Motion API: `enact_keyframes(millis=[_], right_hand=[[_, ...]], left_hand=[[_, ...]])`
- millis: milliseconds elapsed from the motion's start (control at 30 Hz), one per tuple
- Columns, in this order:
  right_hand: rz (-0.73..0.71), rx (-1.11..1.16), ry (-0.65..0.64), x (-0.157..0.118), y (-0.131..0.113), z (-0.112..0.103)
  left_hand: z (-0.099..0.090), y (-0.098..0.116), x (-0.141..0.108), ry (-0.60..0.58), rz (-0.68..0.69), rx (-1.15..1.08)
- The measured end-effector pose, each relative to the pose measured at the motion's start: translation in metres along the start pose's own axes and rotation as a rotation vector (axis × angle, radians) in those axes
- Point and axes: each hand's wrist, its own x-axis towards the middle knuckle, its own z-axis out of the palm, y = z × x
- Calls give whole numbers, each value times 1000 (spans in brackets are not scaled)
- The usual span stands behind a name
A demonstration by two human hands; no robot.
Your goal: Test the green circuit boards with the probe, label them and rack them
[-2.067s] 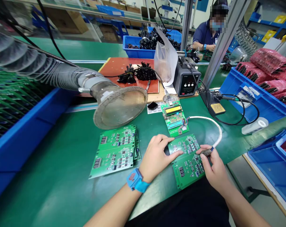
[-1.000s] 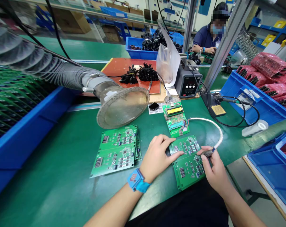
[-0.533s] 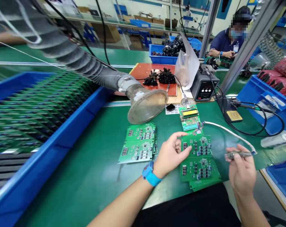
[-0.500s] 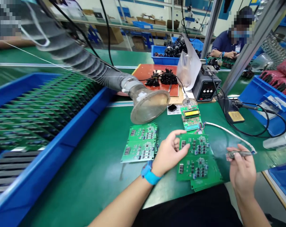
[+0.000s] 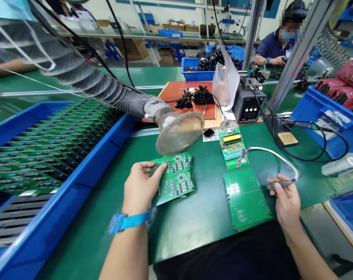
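My left hand [image 5: 143, 182], with a blue wrist strap, grips the left edge of a green circuit board [image 5: 178, 182] on the left stack, thumb on top. That board lies slightly turned over others, its chips and display facing up. My right hand [image 5: 285, 198] is closed on a grey probe connector [image 5: 281, 184] with short pins, joined to a white cable [image 5: 272, 151]. Between the hands lies a second stack of green boards [image 5: 246, 198], its top one showing a mostly bare face. Behind it sits a test board [image 5: 233, 149] with a yellow display.
A blue bin of upright boards [image 5: 103, 146] stands at the left. A fume funnel [image 5: 180, 134] hangs over the left stack. Farther back are a soldering station [image 5: 249, 103] and iron stand [image 5: 285, 136]. A co-worker [image 5: 277, 48] sits at the back right.
My left hand has moved left from the right stack to the left one. The component-side board atop the right stack is gone, exposing a barer face. My right hand still holds the connector.
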Motion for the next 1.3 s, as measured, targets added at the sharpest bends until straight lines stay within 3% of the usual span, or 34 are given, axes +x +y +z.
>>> enact_keyframes(millis=[133,200,233,333,400,500,633,767,833,933,1033,1100,1200,1300], right_hand=[[-6,30,-8,-1,-1,4],[-9,39,-9,-1,-3,7],[-9,38,-10,-1,-4,8],[-11,26,-17,0,-6,9],[-12,31,-25,0,-7,8],[-15,47,-34,-1,-9,9],[-10,66,-31,-1,-11,11],[10,116,-20,1,-13,14],[20,151,-23,2,-14,14],[27,183,-41,3,-15,15],[28,187,-53,3,-16,17],[29,181,-55,3,-15,17],[25,140,-46,1,-15,16],[9,74,-35,3,-17,16]], left_hand=[[7,41,-14,185,73,233],[21,69,-31,145,243,269],[32,84,-42,81,397,236],[71,124,-74,-334,807,167],[95,142,-87,-567,898,211],[112,153,-90,-739,852,314],[90,155,-77,-713,887,240],[61,152,-58,-497,932,-104],[63,145,-54,-421,920,-350],[84,125,-60,-490,845,-590],[105,98,-72,-560,771,-509],[108,83,-80,-562,771,-386],[101,73,-86,-564,820,-230],[91,76,-89,-546,880,-154]])
